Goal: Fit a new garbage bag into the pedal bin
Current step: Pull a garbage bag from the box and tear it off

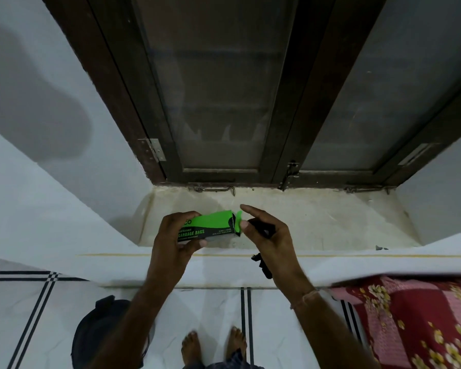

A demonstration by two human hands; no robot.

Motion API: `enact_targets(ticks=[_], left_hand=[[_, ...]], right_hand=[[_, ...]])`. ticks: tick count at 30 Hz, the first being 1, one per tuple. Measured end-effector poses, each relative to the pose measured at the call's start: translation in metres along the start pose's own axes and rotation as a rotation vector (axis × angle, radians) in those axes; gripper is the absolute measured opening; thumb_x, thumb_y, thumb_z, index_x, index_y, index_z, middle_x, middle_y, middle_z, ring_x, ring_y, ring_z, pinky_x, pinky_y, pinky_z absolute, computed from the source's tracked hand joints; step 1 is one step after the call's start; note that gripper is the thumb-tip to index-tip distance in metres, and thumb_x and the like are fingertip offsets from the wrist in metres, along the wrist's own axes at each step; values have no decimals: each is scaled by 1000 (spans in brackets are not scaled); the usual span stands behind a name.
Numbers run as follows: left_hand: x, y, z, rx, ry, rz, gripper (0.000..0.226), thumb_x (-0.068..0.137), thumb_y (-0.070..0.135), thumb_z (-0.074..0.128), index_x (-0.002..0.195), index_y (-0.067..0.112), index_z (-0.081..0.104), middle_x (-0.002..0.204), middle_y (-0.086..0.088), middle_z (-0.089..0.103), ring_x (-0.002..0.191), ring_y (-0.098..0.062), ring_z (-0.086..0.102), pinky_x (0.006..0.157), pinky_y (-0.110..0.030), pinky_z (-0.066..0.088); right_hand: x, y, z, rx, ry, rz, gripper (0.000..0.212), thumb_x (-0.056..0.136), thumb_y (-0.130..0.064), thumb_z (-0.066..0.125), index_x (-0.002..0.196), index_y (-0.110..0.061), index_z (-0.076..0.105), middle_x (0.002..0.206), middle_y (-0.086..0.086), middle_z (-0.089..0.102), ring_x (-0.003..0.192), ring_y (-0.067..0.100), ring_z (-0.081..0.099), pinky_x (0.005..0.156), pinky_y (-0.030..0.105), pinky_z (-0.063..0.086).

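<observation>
My left hand (pixel 175 237) grips a green and black box (pixel 210 226) printed "GARBAGE BAGS", held level over the window sill, its green end flap open toward the right. My right hand (pixel 266 234) is at that open end, its thumb touching the flap and its forefinger stretched out. The curled fingers of that hand hold a folded black garbage bag (pixel 264 229), and a crumpled end of it (pixel 262 265) hangs below the palm. A black pedal bin (pixel 101 334) stands on the floor at the lower left, partly hidden behind my left forearm.
A stone window sill (pixel 317 219) lies under the hands, below a dark wooden window frame (pixel 285 145) with latches. A bed with a red floral cover (pixel 410 315) fills the lower right. My bare feet (pixel 213 344) stand on white tiles with black lines.
</observation>
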State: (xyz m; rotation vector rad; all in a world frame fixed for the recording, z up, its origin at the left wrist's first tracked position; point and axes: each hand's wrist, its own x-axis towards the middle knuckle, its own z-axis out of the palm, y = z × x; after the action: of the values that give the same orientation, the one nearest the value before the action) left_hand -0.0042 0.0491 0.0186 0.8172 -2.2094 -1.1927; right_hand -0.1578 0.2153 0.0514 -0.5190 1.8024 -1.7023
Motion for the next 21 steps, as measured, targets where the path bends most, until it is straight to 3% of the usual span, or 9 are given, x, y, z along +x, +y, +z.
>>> enact_targets(ticks=[3,9,13,17,21], left_hand=[[1,0,-3,-20,-16,5,57,76,5,85,127,20,65,126,0,55,114,2,56,87,-7,47],[3,-4,-9,-36,-59,15,56,77,7,85,128,21,65,128,0,54,116,-13,61,90,-19,54],[5,-4,-12,-35,-81,32,56,76,10,84,126,28,65,129,4,55,116,-10,62,88,-23,56],[5,-3,-10,-36,-105,40,55,77,9,84,125,27,65,128,5,56,116,-7,60,86,-19,54],[6,-6,-6,-23,-85,15,57,76,6,86,127,22,66,127,3,57,116,-1,58,89,-13,50]], right_hand=[[5,0,1,-38,-43,-12,33,96,-19,71,127,-27,72,91,10,71,61,2,58,44,30,51],[11,2,-1,-50,-97,-47,25,93,-13,73,117,-20,75,94,19,68,80,15,66,51,28,55],[18,3,-4,-48,-131,-32,18,91,-8,75,109,-10,74,96,24,68,83,18,67,56,27,55],[26,7,-3,-12,-138,-41,12,89,-3,75,100,0,72,95,15,74,95,30,72,72,35,57],[26,13,5,60,-66,-1,12,90,-4,75,100,-1,70,92,11,72,88,16,70,61,29,57]])
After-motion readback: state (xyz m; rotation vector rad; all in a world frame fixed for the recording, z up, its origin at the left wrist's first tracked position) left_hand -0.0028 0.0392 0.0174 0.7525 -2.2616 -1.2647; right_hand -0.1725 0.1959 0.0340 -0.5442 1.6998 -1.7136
